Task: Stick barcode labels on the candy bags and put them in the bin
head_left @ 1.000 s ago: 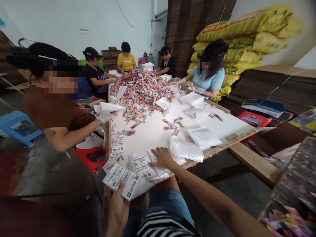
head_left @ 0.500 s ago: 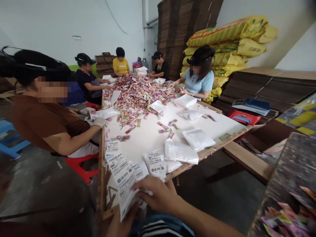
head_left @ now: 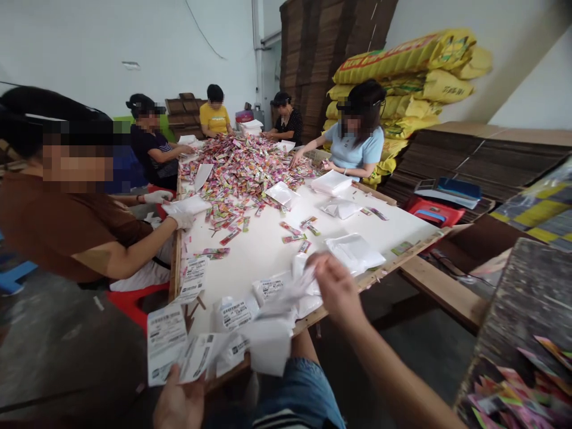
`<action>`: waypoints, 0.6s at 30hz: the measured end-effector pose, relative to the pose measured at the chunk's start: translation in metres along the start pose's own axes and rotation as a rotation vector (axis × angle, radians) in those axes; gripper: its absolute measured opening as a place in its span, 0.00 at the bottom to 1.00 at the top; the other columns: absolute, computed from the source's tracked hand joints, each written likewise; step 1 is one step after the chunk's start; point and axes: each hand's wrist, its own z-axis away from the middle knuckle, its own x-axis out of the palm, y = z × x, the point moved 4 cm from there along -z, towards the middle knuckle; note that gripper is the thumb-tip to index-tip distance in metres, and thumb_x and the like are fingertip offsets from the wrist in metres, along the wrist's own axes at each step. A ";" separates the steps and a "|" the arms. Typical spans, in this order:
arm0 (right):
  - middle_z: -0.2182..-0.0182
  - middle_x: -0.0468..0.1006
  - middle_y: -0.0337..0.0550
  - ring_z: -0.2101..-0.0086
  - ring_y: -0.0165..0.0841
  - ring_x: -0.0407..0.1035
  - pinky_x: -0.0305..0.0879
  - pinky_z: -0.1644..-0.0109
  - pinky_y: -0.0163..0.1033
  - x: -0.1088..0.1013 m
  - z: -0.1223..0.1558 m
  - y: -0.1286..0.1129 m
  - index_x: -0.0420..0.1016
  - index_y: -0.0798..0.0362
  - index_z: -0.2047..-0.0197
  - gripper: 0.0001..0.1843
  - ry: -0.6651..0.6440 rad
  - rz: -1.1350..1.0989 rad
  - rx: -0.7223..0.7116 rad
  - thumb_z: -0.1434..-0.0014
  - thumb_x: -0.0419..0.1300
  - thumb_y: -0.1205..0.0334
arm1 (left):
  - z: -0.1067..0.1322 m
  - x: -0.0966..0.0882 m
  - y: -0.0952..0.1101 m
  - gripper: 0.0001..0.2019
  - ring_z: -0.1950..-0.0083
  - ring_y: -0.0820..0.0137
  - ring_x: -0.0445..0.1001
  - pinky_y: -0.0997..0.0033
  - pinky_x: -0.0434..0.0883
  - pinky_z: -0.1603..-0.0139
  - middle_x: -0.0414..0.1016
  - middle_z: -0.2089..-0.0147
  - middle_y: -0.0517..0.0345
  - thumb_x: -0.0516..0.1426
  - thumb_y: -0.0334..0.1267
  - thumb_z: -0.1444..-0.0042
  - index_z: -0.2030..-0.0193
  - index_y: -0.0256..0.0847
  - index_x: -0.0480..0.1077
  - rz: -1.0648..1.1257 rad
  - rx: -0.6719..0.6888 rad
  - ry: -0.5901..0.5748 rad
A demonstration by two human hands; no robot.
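Note:
At the table's near left corner my left hand (head_left: 181, 399) grips a strip of printed labels (head_left: 167, 342), its thumb pressed on the paper. The panels carry barcodes and black text. To the right, my right hand (head_left: 337, 289) is closed in a pinch on the end of a pale strip (head_left: 286, 295), blurred by motion. A blank white panel (head_left: 270, 345) hangs between both hands. Behind it lie labelled white plastic packets (head_left: 236, 311) and an unlabelled white packet (head_left: 355, 250).
A heap of small colourful packets (head_left: 250, 167) covers the far white table (head_left: 241, 262). A gloved co-worker (head_left: 102, 238) sits close on the left; several other people work around the table. More colourful packets (head_left: 518, 393) lie on a dark surface at right.
My hands have moved apart: the left went down and left with the labels, the right went up and right with the pale strip's end. The label strip has unfolded between them.

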 end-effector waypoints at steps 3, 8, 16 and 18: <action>0.69 0.72 0.44 0.70 0.32 0.66 0.63 0.65 0.38 -0.051 -0.039 0.072 0.69 0.54 0.63 0.23 0.209 0.501 0.277 0.36 0.39 0.49 | -0.010 -0.011 0.003 0.24 0.40 0.64 0.66 0.65 0.69 0.45 0.77 0.50 0.55 0.48 0.29 0.40 0.37 0.46 0.58 -0.048 0.002 -0.026; 0.53 0.72 0.59 0.50 0.48 0.63 0.54 0.46 0.53 -0.058 -0.029 0.154 0.70 0.59 0.50 0.27 0.052 0.779 0.335 0.48 0.58 0.48 | -0.013 -0.021 -0.014 0.24 0.60 0.60 0.79 0.60 0.76 0.55 0.81 0.69 0.54 0.51 0.29 0.43 0.38 0.40 0.60 -0.081 -0.159 -0.114; 0.39 0.58 0.59 0.42 0.57 0.52 0.42 0.40 0.60 -0.032 -0.031 0.184 0.45 0.51 0.32 0.63 -0.760 1.001 0.426 0.65 0.64 0.31 | -0.007 -0.007 -0.014 0.24 0.66 0.64 0.79 0.57 0.76 0.56 0.80 0.62 0.52 0.52 0.30 0.43 0.38 0.42 0.61 -0.084 -0.077 -0.112; 0.42 0.63 0.55 0.44 0.51 0.57 0.46 0.40 0.55 -0.027 -0.031 0.173 0.48 0.50 0.33 0.56 -0.709 0.858 0.368 0.59 0.62 0.32 | -0.009 -0.007 -0.014 0.24 0.64 0.61 0.79 0.56 0.75 0.56 0.80 0.63 0.52 0.53 0.32 0.43 0.38 0.43 0.60 -0.081 -0.095 -0.118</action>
